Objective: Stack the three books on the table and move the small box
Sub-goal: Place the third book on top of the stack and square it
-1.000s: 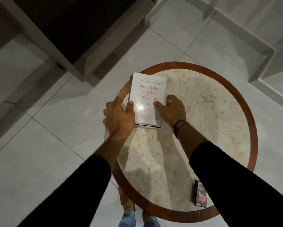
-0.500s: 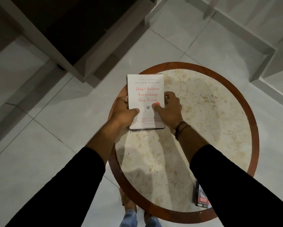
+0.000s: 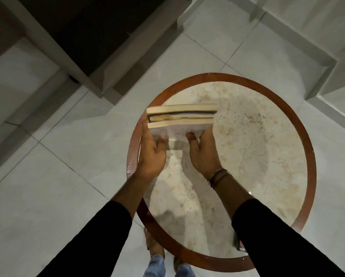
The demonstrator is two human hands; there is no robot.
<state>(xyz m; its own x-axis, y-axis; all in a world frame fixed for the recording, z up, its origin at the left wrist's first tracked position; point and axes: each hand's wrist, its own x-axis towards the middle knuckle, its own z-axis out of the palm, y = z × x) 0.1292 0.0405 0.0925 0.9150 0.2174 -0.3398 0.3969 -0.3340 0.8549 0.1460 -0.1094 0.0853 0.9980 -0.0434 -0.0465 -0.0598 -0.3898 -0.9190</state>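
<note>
Three books (image 3: 180,117) are pressed together and tipped up on edge above the round table (image 3: 309,156), their cream page edges facing me. My left hand (image 3: 151,154) grips the pile's left side with the thumb on the white cover. My right hand (image 3: 202,152) holds its right side the same way. The small box (image 3: 240,246) lies near the table's front rim, mostly hidden behind my right sleeve.
The table has a marble top and a brown wooden rim and stands on pale floor tiles. A dark cabinet (image 3: 83,37) stands at the upper left. A grey step (image 3: 327,56) runs along the upper right. My feet (image 3: 157,254) show under the near rim.
The pile lay flat with its white cover up; both hands have lifted and tilted it onto its edge, so the page edges now face me.
</note>
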